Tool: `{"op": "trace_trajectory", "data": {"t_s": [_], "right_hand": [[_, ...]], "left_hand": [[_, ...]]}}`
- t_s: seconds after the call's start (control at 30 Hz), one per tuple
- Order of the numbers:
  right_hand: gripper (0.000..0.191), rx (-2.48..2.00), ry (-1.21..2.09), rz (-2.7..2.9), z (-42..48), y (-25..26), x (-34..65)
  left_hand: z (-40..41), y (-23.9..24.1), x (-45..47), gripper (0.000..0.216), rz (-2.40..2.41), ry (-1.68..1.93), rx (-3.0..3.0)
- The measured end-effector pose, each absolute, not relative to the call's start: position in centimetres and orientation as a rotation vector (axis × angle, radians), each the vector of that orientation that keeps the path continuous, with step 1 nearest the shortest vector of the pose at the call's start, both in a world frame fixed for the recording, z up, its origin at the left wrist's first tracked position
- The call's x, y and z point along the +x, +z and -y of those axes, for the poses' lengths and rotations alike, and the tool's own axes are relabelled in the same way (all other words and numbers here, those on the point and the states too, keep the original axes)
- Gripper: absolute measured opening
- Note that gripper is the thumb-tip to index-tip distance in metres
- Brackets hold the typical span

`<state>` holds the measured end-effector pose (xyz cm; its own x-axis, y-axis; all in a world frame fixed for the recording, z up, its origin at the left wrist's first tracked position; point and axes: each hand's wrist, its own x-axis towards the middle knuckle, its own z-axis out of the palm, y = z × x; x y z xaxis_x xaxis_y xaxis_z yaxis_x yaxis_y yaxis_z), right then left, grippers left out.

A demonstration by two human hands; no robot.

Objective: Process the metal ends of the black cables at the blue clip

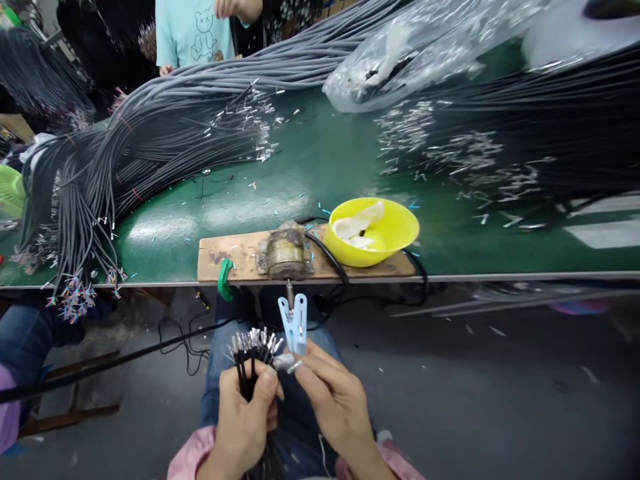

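Observation:
A bundle of black cables (pixel 245 380) with stripped silvery ends is gripped in my left hand (pixel 249 410), the ends pointing up. My right hand (pixel 333 393) is closed in a pinch at the silvery end of a cable (pixel 286 362), just right of the bundle. Right above those fingertips a light blue clothes peg (pixel 295 323) hangs on the shaft of a small motor (pixel 287 252). The motor is fixed on a wooden board (pixel 227 257) at the table's front edge. Part of the bundle is hidden behind my left fingers.
A yellow bowl (pixel 390 230) with white pieces stands on the board, near a green clip (pixel 225 279). Grey cables (pixel 175 100) and black cables (pixel 575 120) lie across the green table (pixel 335 153). A plastic bag (pixel 400 60) lies behind. Across the table is a person (pixel 200 33).

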<state>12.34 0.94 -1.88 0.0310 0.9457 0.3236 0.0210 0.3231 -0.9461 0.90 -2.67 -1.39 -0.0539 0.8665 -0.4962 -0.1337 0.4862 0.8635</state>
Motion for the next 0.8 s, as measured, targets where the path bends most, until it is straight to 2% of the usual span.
{"op": "trace_trajectory", "data": {"t_s": [0.13, 0.27, 0.33, 0.47, 0.53, 0.57, 0.63, 0.73, 0.8], "right_hand": [[0.02, -1.005, 1.039, 1.225, -1.1, -1.6, 12.6], [0.025, -1.008, 1.117, 1.15, -0.7, -1.8, 12.1], [0.022, -1.02, 0.942, 1.172, -0.3, -2.0, 11.8], [0.022, -1.038, 0.321, 1.38, 0.0, -2.7, 11.6], [0.023, -1.008, 0.285, 1.448, -0.3, -2.7, 11.9], [0.019, -0.979, 0.398, 1.448, -0.5, -2.6, 12.2], [0.018, -0.891, 0.845, 1.366, -1.1, -2.4, 12.8], [0.037, -0.743, 1.63, 1.129, -2.0, -2.1, 13.8], [0.039, -0.749, 1.89, 1.019, -2.9, -2.0, 14.4]], "left_hand": [[2.5, -1.6, 0.8, 0.05, -1.363, 0.915, 0.663], [2.5, -1.5, 1.0, 0.05, -1.376, 0.926, 0.673], [2.6, -1.3, 1.2, 0.049, -1.407, 0.96, 0.694], [2.7, -0.9, 1.4, 0.044, -1.452, 0.984, 0.728], [2.6, -0.9, 1.3, 0.042, -1.461, 0.973, 0.747], [2.6, -0.9, 1.1, 0.041, -1.464, 0.97, 0.759], [2.3, -0.7, 0.7, 0.041, -1.463, 0.98, 0.793], [1.8, -0.3, 0.4, 0.033, -1.446, 1.035, 0.872], [1.6, 0.0, 0.3, 0.025, -1.436, 1.065, 0.919]]}}
